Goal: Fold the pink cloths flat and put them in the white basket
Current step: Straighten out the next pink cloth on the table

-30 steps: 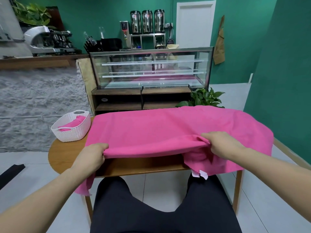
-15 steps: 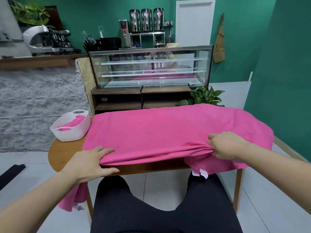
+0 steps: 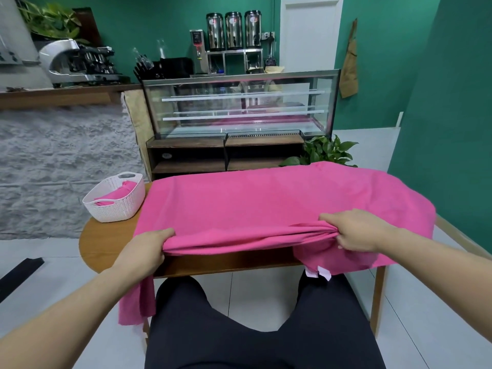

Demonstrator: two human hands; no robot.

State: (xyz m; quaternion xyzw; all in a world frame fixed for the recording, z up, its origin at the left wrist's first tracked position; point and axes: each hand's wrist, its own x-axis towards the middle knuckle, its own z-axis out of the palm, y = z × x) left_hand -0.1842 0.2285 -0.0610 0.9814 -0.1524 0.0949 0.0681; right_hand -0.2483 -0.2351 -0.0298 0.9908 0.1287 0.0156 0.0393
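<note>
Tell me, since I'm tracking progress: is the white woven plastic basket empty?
No: the white woven plastic basket on the table's left end already holds a folded pink cloth.

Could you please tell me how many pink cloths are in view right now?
2: one cloth spread over the table, and one folded cloth in the white basket. More may lie hidden beneath it.

Pink cloth covers most of the wooden table, leaving only a bare strip at its left. White basket sits on that strip, just beside the cloth's left edge, top open, partly filled by a folded pink cloth. Display case stands behind the table's far edge.
</note>
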